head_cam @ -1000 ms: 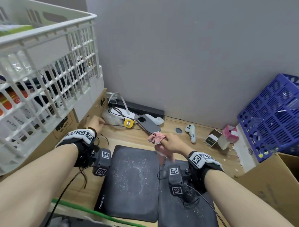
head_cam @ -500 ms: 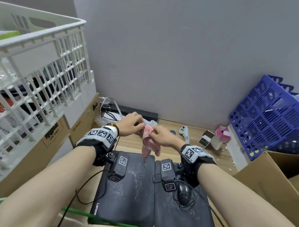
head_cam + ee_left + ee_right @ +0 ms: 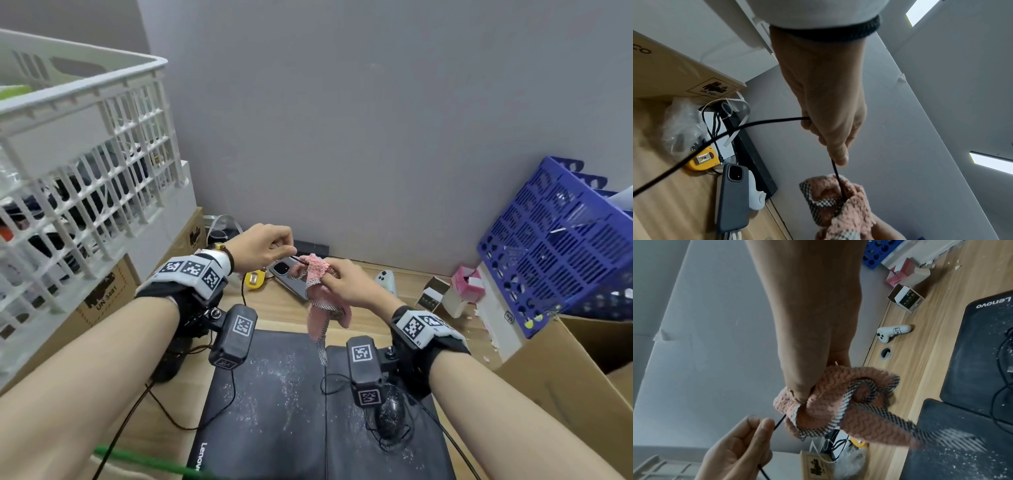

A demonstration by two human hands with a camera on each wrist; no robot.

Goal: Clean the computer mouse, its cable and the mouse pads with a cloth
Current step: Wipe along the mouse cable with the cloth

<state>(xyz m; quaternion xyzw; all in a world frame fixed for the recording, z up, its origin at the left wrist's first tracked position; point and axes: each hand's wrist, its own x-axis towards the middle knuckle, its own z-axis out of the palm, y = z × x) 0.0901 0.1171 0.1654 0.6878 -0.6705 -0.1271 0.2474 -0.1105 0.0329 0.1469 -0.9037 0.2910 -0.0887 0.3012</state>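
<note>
Above the desk, left hand [image 3: 263,244] pinches cable [image 3: 835,172], which vanishes inside right hand's [image 3: 349,284] gripped cloth [image 3: 320,274].

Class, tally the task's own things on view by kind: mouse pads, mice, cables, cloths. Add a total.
Mouse pads: 2
Mouse: 1
Cable: 1
Cloth: 1
Total: 5

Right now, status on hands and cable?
Left hand pinches cable. Right hand wraps pink cloth around it. Pads dusty. Nothing blocking.
</note>
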